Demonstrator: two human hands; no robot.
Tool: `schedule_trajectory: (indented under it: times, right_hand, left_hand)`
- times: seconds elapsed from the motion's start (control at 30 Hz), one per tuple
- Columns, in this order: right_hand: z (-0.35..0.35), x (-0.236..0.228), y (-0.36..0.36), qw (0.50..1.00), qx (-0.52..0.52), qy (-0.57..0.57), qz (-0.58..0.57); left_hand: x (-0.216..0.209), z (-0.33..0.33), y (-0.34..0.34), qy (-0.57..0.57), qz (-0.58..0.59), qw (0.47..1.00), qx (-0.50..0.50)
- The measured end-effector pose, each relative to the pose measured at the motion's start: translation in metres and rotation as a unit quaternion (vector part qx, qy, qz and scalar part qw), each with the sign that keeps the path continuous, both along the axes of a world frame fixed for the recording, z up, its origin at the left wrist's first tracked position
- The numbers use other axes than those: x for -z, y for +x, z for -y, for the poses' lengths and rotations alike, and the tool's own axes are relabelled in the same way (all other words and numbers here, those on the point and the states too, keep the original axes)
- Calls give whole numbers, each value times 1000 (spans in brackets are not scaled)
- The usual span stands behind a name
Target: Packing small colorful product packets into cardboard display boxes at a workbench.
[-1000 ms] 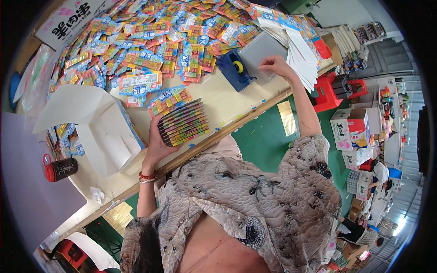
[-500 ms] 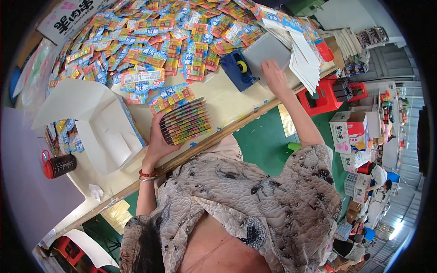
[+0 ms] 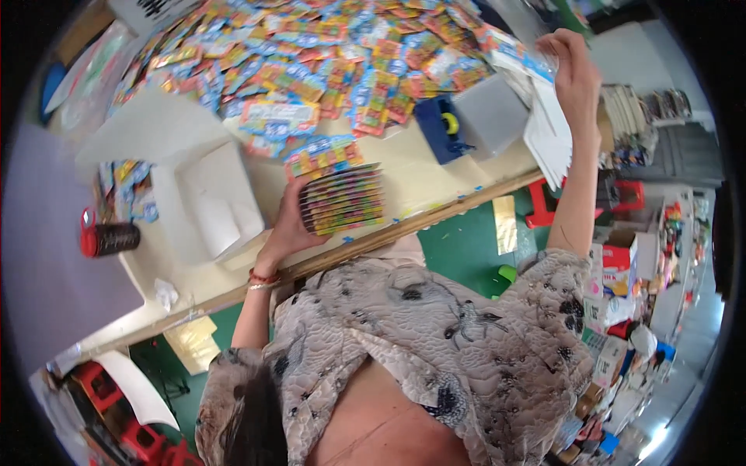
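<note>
My left hand (image 3: 287, 224) is closed round a neat stack of colourful candy packs (image 3: 342, 203), held on edge at the table's front. One loose candy pack (image 3: 322, 155) lies just beyond the stack. Raised at the far right, my right hand (image 3: 573, 74) has its fingers pinched together on what looks like a clear plastic bag (image 3: 522, 22), thin and blurred. Below and left of it lie a pile of clear plastic bags (image 3: 491, 115) and a blue tape dispenser (image 3: 437, 130) with a yellow core.
A large heap of candy packs (image 3: 284, 81) covers the back of the table. An open white box (image 3: 210, 190) stands at left, near a dark bottle with a red lid (image 3: 116, 238). Folded white cartons (image 3: 550, 140) overhang the right end, and a crumpled tissue (image 3: 165, 295) lies front left.
My right hand has gone from the pile of clear bags up and to the right, fingers now pinched on clear plastic. My left hand keeps hold of the stack. The view has shifted.
</note>
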State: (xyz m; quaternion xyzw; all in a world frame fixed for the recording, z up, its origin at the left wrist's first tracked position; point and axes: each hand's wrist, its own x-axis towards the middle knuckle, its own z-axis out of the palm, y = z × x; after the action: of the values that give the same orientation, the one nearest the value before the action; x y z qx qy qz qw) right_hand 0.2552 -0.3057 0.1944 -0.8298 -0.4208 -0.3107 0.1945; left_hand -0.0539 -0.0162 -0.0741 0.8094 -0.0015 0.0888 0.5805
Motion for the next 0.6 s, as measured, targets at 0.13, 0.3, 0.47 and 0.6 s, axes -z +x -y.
schedule_trajectory:
  times: [0.13, 0.3, 0.47, 0.6]
  right_hand:
    - [-99, 16, -66, 903, -345, 154, -205]
    - [-217, 48, -120, 798, -444, 117, -390]
    - [-308, 101, -134, 769, -476, 8, -425]
    - [-335, 144, -139, 855, -418, -149, -268]
  left_hand:
    - [3, 1, 3, 30, 22, 999, 6]
    - [-25, 9, 8, -56, 26, 997, 35]
    - [-18, 5, 9, 46, 66, 997, 6]
    - [-24, 6, 7, 8, 65, 998, -2]
